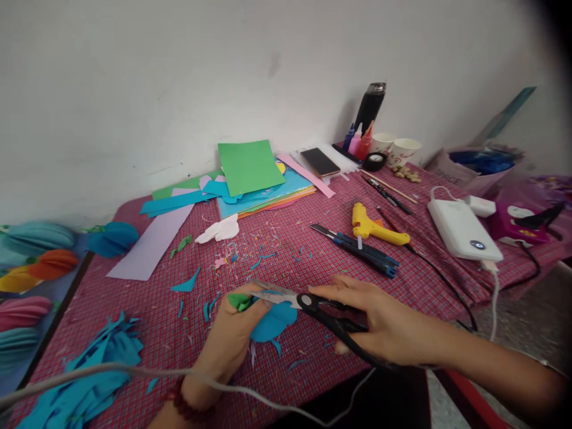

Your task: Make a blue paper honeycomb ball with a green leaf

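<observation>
My left hand (230, 336) is closed on a blue paper craft piece (272, 322) with rounded edges, and a bit of green (240, 302) shows between the fingers. Black-handled scissors (308, 302) are gripped in my right hand (379, 316), fingers through the handles. Their blades point left and lie against the upper edge of the blue piece, close to my left fingertips. Whether the blades are cutting through the paper I cannot tell. Part of the blue piece is hidden behind the left hand and the blades.
Blue paper scraps (98, 363) pile up at the front left. Finished-looking paper balls (114, 238) sit at the left edge. Coloured sheets (252, 167), a phone (320, 161), a yellow glue gun (375, 226), a cutter knife (357, 250) and a white power bank (465, 229) lie farther back. A white cable (241, 393) crosses in front.
</observation>
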The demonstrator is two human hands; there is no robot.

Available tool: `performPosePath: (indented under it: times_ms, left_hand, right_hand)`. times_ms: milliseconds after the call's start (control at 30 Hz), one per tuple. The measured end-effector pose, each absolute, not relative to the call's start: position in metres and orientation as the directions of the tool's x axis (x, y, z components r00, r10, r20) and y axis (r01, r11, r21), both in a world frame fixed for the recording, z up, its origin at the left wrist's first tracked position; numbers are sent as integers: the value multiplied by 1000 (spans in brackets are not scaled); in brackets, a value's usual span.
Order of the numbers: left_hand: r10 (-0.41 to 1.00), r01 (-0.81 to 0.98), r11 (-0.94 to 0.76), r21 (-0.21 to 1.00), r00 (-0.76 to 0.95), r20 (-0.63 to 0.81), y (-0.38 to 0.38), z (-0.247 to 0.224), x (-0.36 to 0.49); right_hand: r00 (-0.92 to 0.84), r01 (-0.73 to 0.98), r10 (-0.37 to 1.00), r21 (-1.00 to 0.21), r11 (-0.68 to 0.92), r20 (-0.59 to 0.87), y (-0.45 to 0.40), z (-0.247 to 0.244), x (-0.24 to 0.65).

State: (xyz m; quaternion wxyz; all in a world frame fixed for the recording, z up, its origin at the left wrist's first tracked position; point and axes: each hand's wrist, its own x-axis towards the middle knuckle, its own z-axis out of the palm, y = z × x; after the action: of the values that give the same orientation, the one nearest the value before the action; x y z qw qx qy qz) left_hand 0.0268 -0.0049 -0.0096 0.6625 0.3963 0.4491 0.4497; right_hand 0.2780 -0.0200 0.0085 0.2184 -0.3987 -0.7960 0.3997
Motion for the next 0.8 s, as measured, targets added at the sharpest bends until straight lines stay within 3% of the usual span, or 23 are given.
performPosePath:
  times_ms: [333, 533, 800]
  left_hand:
    - [957, -20, 131, 991, 264, -121, -3, -9, 14]
    - [963, -74, 81, 994, 262, -59, -3, -13, 17]
    - [971, -252, 166, 953, 212, -113, -10, -19, 32]
  right_hand:
    - [-621, 538, 780, -766, 351, -79, -17, 18, 284]
    - [-644, 523, 759, -780, 342, -99, -17, 24, 283]
    - [-618, 529, 780, -788, 316, -101, -19, 23, 280]
